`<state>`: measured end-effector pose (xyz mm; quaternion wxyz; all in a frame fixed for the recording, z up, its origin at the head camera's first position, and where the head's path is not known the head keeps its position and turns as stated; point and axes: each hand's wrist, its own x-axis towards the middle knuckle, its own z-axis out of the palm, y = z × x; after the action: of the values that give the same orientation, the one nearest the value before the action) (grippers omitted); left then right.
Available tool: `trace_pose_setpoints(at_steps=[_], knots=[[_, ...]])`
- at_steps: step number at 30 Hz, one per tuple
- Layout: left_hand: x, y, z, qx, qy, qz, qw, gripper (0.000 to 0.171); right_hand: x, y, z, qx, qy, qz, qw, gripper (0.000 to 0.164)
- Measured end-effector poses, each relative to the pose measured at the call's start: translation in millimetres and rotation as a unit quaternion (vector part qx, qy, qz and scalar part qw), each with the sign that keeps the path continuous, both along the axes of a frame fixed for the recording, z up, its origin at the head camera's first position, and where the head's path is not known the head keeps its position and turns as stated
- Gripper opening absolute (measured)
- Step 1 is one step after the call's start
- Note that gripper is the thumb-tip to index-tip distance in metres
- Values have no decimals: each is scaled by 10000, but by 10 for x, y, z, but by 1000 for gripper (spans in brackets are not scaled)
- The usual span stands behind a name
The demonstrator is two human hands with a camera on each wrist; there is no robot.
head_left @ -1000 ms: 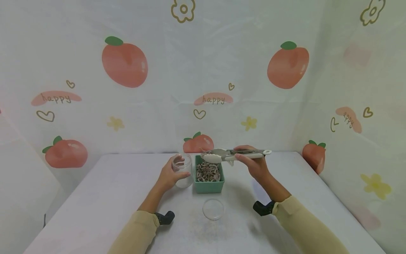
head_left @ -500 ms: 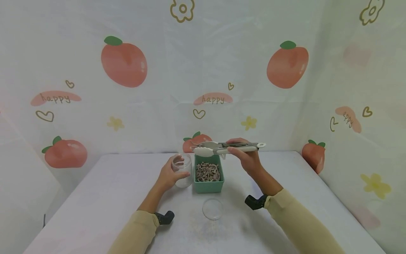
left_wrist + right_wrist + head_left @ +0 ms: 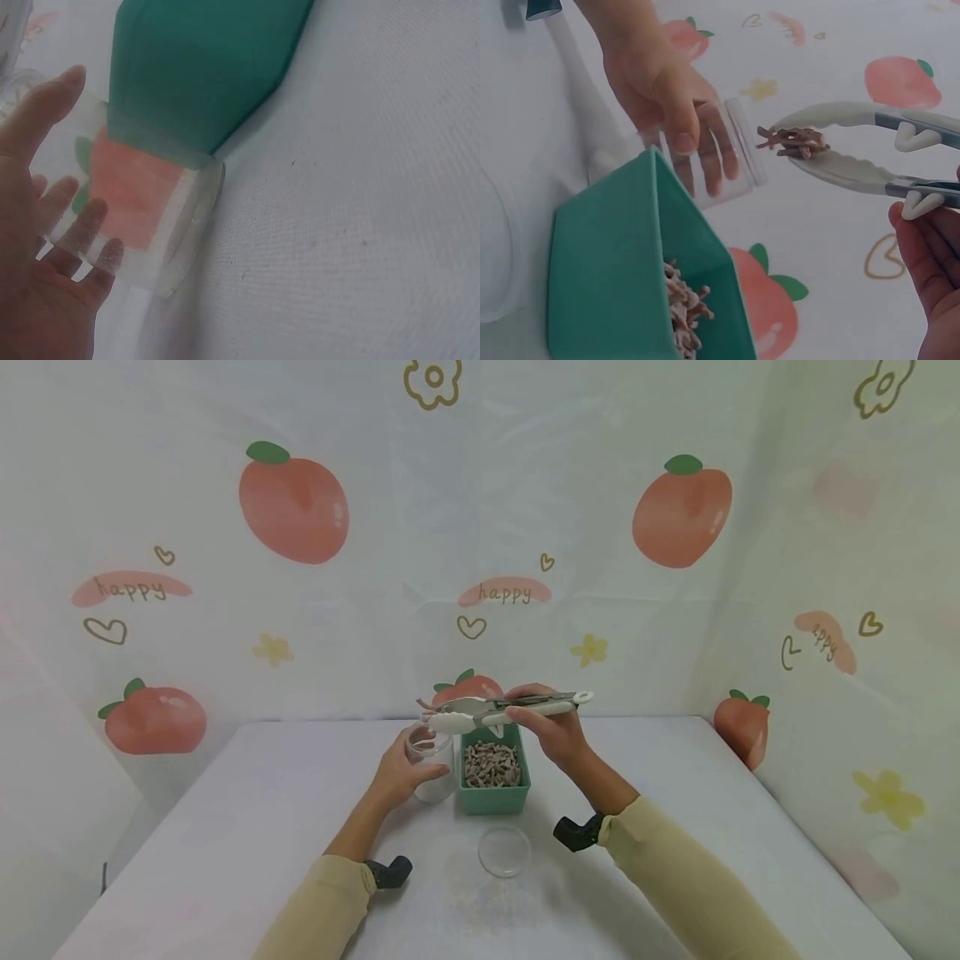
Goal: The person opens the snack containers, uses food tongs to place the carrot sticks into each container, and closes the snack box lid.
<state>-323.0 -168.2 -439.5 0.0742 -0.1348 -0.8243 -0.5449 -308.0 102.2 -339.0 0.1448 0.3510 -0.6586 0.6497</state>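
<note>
A clear jar stands upright on the table, and my left hand grips its side with fingers and thumb around it. My right hand holds white-tipped kitchen tongs. Between the tong tips in the right wrist view is a small bunch of brown, twig-like dried pieces, just outside the jar's mouth. Beside the jar sits a green box holding many similar dried pieces. Seen from the left wrist, the jar's lower part looks bare inside.
A clear round lid lies flat on the white table in front of the green box. Behind the table hangs a white cloth printed with fruit. Black wrist mounts sit at both sleeves.
My right hand has carried the tongs and the dried pieces left and slightly up, from above the green box to the jar's mouth. The left hand and jar have stayed put.
</note>
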Motion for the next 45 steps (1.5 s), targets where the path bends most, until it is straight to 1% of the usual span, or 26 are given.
trace_pose_setpoints(at_steps=[6,10,15,18,19,22,25,32,37,39,45], knots=[[-8,-13,-3,-242,-99,172,9995,86,-6,-96,-57,163,-251,-53,9995,23],[-10,-21,-8,-283,-185,249,9991,87,-14,-142,-101,192,-361,55,9991,24],[-9,-18,-6,-190,-204,193,9994,86,-8,-169,-126,256,-277,135,9992,23],[-6,-16,-4,-176,-218,183,9994,89,-10,-163,-137,297,-201,156,9992,24],[-7,-17,-5,-195,-201,197,9994,89,-12,-159,-141,290,-178,175,9993,24],[-7,-16,-7,-69,-197,109,9997,89,-17,-142,-148,204,-80,258,9994,25],[-9,-20,-13,31,-144,28,9999,89,-23,-113,-150,137,-48,240,9996,25],[-11,-14,-21,201,-12,-100,9997,85,-10,28,-128,32,-351,-75,9993,25],[-2,-5,-12,155,15,-77,9998,84,-2,179,-118,39,-509,-377,9980,27],[4,-3,-9,126,7,-53,9999,83,4,242,-117,74,-568,-465,9973,28],[8,-4,-9,92,44,-36,9999,82,30,420,-134,301,-800,-560,9948,31]])
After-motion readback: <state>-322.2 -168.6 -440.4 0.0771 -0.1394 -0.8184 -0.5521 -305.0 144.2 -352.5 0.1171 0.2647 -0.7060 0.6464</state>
